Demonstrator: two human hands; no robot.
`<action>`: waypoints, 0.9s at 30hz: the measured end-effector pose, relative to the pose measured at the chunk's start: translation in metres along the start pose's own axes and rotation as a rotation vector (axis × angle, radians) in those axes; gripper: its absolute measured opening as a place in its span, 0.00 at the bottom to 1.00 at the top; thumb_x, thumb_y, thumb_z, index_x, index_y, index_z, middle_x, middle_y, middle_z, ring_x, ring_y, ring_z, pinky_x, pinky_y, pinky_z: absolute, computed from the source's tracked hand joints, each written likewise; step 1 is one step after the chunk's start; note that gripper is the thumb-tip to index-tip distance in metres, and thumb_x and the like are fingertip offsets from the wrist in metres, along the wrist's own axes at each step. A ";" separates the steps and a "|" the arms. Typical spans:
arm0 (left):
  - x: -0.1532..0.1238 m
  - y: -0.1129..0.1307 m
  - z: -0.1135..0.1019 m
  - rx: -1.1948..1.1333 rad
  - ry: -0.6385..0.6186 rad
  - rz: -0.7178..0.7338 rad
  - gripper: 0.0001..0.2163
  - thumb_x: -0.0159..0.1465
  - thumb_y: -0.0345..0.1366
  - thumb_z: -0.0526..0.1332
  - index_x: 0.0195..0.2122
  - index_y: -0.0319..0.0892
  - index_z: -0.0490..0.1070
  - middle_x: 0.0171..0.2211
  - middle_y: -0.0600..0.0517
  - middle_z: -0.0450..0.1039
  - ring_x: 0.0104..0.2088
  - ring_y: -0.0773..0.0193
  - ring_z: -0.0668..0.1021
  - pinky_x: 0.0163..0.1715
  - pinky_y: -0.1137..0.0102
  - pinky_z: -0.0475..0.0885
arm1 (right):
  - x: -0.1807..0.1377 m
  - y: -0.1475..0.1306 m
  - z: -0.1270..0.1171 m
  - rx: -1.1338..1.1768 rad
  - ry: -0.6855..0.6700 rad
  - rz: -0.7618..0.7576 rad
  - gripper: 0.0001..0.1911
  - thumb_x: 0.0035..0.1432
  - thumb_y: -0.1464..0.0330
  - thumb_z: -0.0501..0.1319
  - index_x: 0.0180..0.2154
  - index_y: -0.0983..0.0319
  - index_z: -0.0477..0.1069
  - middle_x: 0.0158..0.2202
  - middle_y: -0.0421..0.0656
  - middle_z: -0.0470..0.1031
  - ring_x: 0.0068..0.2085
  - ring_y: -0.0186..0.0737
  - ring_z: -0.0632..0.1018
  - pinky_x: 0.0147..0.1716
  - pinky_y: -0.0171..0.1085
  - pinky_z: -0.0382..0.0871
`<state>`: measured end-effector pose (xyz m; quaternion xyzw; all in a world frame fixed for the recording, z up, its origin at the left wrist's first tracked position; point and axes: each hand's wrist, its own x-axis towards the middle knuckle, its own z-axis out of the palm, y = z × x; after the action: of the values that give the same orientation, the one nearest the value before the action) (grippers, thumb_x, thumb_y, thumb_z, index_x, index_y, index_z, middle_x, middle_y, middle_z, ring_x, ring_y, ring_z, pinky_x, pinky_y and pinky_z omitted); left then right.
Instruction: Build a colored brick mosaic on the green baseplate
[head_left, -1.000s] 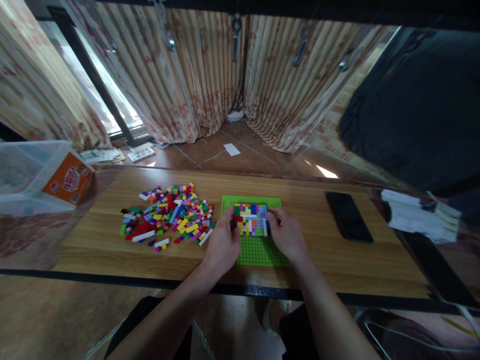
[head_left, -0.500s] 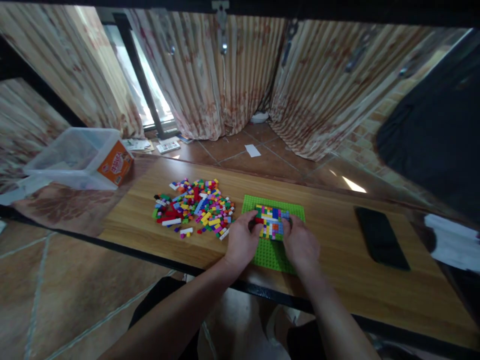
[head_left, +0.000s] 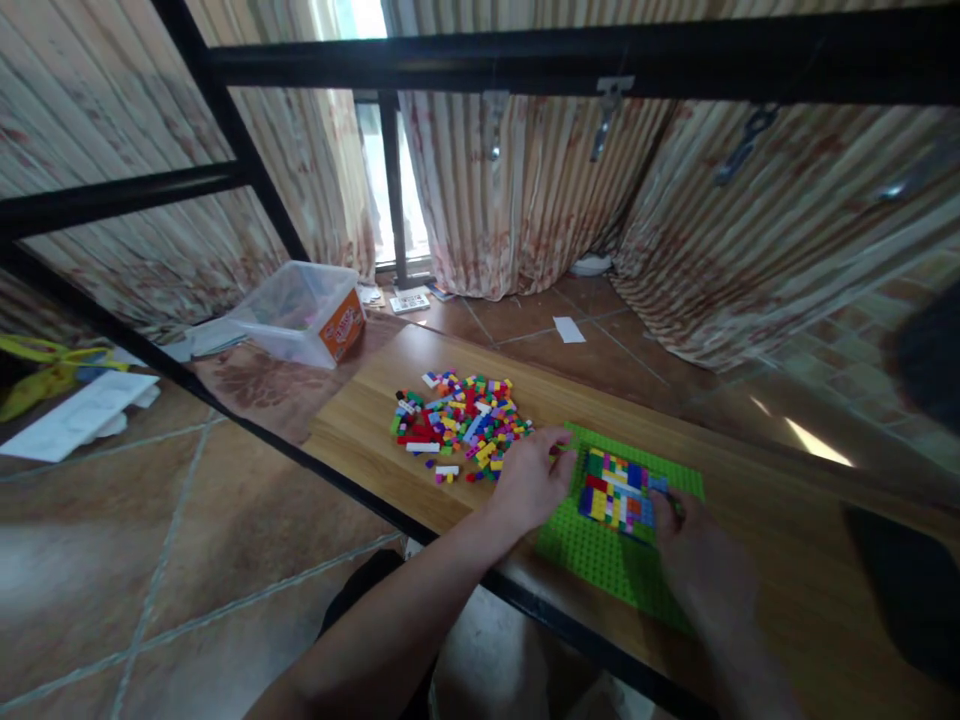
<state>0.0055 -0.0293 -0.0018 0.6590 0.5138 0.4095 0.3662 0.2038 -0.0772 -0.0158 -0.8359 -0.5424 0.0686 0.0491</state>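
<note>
A flat, multicoloured panel of toy building bricks (head_left: 616, 490) lies on a green studded baseplate (head_left: 592, 560). My left hand (head_left: 531, 480) is over the baseplate's left edge, apart from the panel. Its thumb and fingers are bent with a gap between them, and nothing shows in them. At the panel's right edge, my right hand (head_left: 701, 550) has its thumb and fingers closed against the bricks; the hand is somewhat blurred. Left of the baseplate spreads a pile of loose toy bricks (head_left: 469, 415) in many colours.
The wooden table (head_left: 360, 415) has a dark flat object (head_left: 900, 580) at its right end. Beyond its left end stands a clear plastic bin (head_left: 289, 320) with an orange label. A black metal bar (head_left: 525, 68) crosses above, in front of curtains (head_left: 502, 220).
My left hand has let go of the brick panel's left side and moved off to the left. My right hand stays by the panel's right edge. The view has turned left.
</note>
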 end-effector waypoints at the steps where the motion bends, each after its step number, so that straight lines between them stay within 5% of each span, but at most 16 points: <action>1: 0.004 -0.001 -0.007 0.007 0.031 -0.005 0.10 0.64 0.31 0.57 0.44 0.41 0.75 0.40 0.49 0.80 0.38 0.62 0.80 0.41 0.68 0.76 | 0.002 0.002 0.000 0.001 -0.014 -0.005 0.32 0.67 0.51 0.41 0.54 0.64 0.72 0.39 0.57 0.80 0.36 0.56 0.81 0.36 0.48 0.71; 7: 0.026 -0.016 -0.057 0.268 0.260 -0.060 0.13 0.63 0.28 0.56 0.45 0.43 0.76 0.42 0.48 0.80 0.43 0.58 0.80 0.49 0.62 0.73 | 0.008 0.010 0.006 0.014 0.012 -0.047 0.33 0.66 0.50 0.41 0.51 0.64 0.73 0.39 0.57 0.80 0.35 0.57 0.81 0.35 0.48 0.71; 12: 0.033 -0.037 -0.090 0.647 0.267 -0.068 0.18 0.58 0.21 0.55 0.44 0.42 0.78 0.45 0.43 0.78 0.49 0.51 0.76 0.52 0.56 0.71 | 0.009 0.014 0.010 0.073 0.018 -0.035 0.32 0.65 0.49 0.43 0.51 0.64 0.74 0.36 0.54 0.81 0.33 0.55 0.81 0.33 0.46 0.71; 19: 0.039 -0.054 -0.092 0.785 0.121 0.074 0.16 0.57 0.24 0.57 0.41 0.45 0.80 0.46 0.45 0.77 0.52 0.53 0.73 0.56 0.54 0.66 | 0.010 0.012 0.006 0.135 -0.001 -0.002 0.34 0.64 0.46 0.41 0.49 0.61 0.75 0.34 0.53 0.81 0.33 0.54 0.81 0.31 0.44 0.70; 27: 0.039 -0.054 -0.092 0.804 0.109 0.100 0.13 0.60 0.27 0.56 0.38 0.43 0.79 0.48 0.43 0.76 0.50 0.51 0.74 0.54 0.53 0.68 | 0.009 0.008 0.003 0.139 0.014 -0.009 0.32 0.66 0.48 0.43 0.47 0.61 0.76 0.35 0.51 0.81 0.35 0.53 0.81 0.32 0.43 0.70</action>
<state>-0.0932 0.0255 -0.0075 0.7510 0.6190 0.2274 0.0314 0.2144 -0.0721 -0.0210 -0.8285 -0.5397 0.0998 0.1111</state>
